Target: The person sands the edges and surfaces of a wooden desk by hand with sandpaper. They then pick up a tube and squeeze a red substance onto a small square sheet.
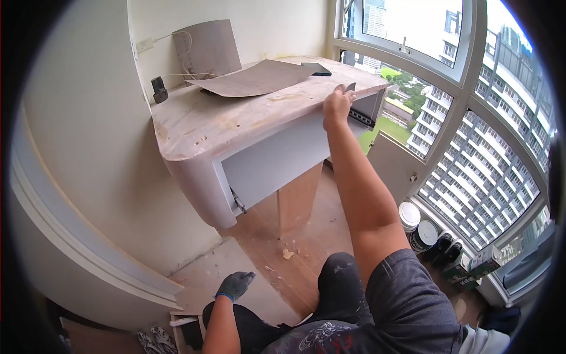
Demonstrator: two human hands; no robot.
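My bare right hand [338, 107] reaches to the far front edge of a worn, dusty desk [212, 138]. Its fingers are closed on a thin, dark grey piece [350, 87], perhaps sandpaper; most of it is hidden. Below that hand is the desk's open front recess, with a black slotted drawer rail [361, 118] at its right end. My left hand [235, 285], in a dark grey glove with a blue cuff, hangs low near my knee. Its fingers are stretched out and hold nothing visible.
A curved brownish sheet [259, 78] and a dark flat device [316, 69] lie on the desk. Another sheet [207, 48] leans on the wall near a black battery-like block [159, 89]. Paint buckets [423, 235] and boxes [471, 266] stand below the windows. Debris [288, 253] litters the floor.
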